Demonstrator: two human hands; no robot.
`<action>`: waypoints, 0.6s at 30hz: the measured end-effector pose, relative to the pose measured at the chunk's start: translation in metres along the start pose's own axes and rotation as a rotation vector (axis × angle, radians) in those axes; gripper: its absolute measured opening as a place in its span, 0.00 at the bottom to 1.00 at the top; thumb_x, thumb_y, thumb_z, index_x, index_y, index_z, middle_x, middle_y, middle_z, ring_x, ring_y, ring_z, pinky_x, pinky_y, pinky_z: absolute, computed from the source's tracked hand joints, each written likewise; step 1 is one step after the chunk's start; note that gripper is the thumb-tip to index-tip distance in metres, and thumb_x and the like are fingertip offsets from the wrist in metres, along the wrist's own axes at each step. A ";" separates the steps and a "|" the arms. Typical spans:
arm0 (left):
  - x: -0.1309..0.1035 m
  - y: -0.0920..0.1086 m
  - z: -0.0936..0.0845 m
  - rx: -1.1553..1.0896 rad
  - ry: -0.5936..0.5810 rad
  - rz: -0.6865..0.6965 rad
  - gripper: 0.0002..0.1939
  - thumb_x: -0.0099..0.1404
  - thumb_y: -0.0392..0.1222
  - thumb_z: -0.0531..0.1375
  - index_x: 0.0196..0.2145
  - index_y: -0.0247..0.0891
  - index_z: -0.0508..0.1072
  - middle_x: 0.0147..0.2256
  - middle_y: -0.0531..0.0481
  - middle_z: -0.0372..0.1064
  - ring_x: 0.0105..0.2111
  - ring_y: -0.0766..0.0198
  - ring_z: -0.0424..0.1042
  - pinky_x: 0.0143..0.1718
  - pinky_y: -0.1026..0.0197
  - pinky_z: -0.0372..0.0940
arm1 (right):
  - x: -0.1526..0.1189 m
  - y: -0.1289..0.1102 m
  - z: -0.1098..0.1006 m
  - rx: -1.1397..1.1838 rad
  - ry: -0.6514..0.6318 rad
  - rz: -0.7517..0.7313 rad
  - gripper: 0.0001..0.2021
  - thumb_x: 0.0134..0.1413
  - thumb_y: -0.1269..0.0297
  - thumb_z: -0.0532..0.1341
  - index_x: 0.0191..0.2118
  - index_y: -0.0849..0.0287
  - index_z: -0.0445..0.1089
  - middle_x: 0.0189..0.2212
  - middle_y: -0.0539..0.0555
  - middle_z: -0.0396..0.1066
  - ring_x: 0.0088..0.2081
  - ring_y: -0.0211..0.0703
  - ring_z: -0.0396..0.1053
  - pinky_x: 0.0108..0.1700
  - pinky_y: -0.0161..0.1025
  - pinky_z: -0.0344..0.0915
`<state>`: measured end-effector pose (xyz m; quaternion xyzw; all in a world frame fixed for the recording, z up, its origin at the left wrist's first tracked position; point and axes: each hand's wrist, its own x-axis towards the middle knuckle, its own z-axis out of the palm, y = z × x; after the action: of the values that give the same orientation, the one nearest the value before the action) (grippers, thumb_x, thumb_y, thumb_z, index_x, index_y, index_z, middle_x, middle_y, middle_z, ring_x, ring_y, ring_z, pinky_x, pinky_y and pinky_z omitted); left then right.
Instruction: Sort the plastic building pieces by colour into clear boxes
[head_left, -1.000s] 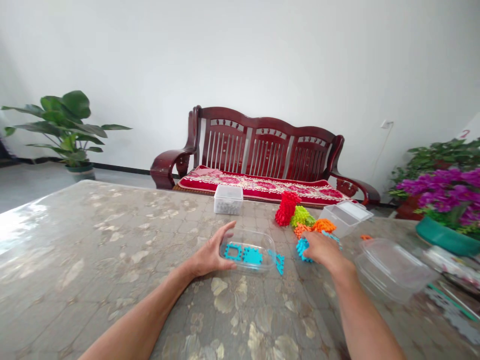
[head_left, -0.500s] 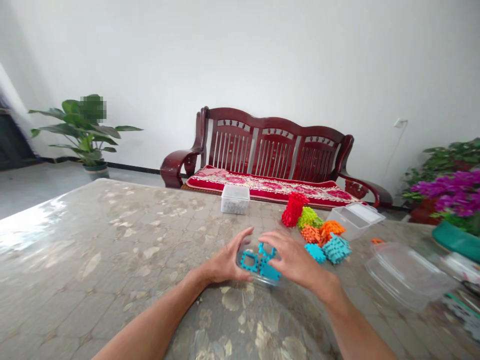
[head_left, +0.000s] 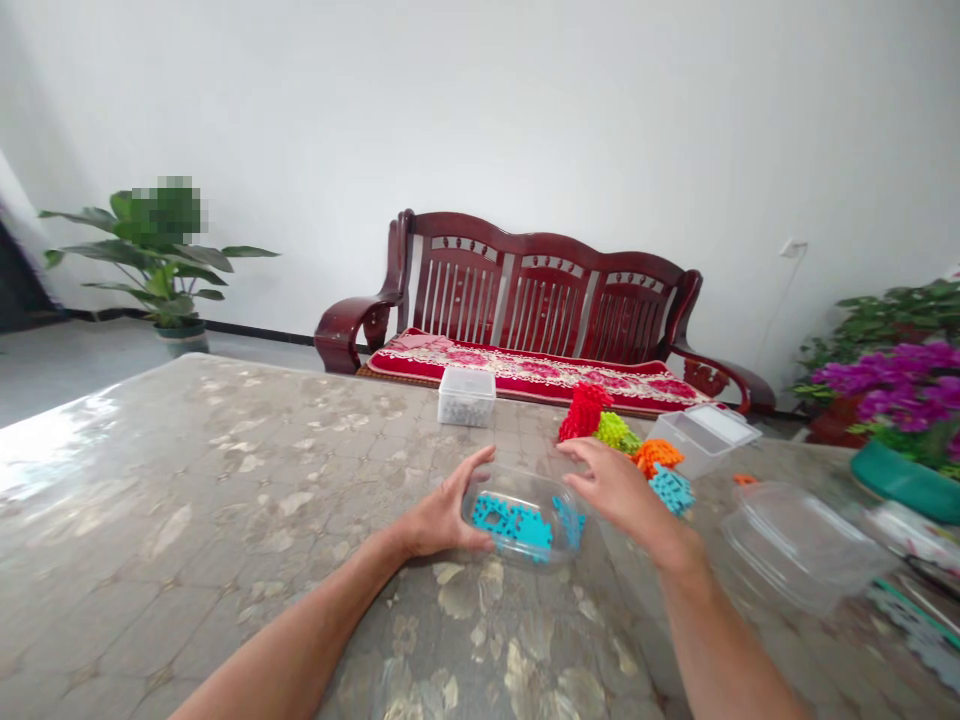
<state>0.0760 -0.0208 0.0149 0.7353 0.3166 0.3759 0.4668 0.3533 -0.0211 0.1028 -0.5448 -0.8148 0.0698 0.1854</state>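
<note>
Your left hand [head_left: 446, 510] cups the left end of a transparent tub [head_left: 510, 483], thumb on the near side and fingers on the far, while your right hand [head_left: 619, 490] hovers beside the right end, fingers parted. The tub sits toward the middle of the patterned table [head_left: 247, 560], mouth up, its long axis running left to right, the right end angled slightly toward the near edge. Thin-walled, glossy and round-cornered, it holds flat, bright blue notched pieces [head_left: 532, 530], one with a square hole; blur leaves it unclear whether the rightmost lies inside the wall or against it. To your left, bare tabletop stretches to the left edge. Room is tighter on the right, where red [head_left: 585, 410], green [head_left: 617, 432], orange [head_left: 658, 457] and light-blue clusters [head_left: 672, 490] crowd past your right hand. Near the far edge stands a small white box [head_left: 467, 398].
</note>
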 end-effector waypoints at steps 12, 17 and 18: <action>-0.001 -0.002 -0.012 0.202 0.065 0.027 0.62 0.48 0.68 0.68 0.70 0.38 0.46 0.68 0.35 0.45 0.68 0.41 0.46 0.68 0.41 0.43 | -0.009 0.050 -0.013 -0.432 -0.333 0.452 0.13 0.49 0.66 0.61 0.42 0.60 0.72 0.48 0.63 0.74 0.49 0.54 0.71 0.42 0.39 0.60; -0.001 0.001 -0.010 0.339 0.081 0.069 0.56 0.54 0.71 0.63 0.70 0.39 0.48 0.69 0.37 0.43 0.68 0.40 0.43 0.69 0.41 0.41 | -0.008 0.047 -0.003 -0.449 -0.335 0.515 0.14 0.46 0.65 0.64 0.42 0.57 0.73 0.46 0.62 0.75 0.49 0.55 0.72 0.41 0.40 0.62; -0.001 0.002 -0.009 0.367 0.071 0.077 0.55 0.55 0.70 0.63 0.70 0.40 0.48 0.69 0.37 0.44 0.68 0.41 0.44 0.68 0.41 0.42 | -0.008 0.046 -0.001 -0.451 -0.335 0.522 0.14 0.45 0.66 0.64 0.42 0.57 0.73 0.46 0.61 0.75 0.49 0.55 0.72 0.41 0.40 0.62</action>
<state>0.0680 -0.0184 0.0188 0.8060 0.3676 0.3552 0.2985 0.3964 -0.0099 0.0875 -0.7420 -0.6627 0.0215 -0.0989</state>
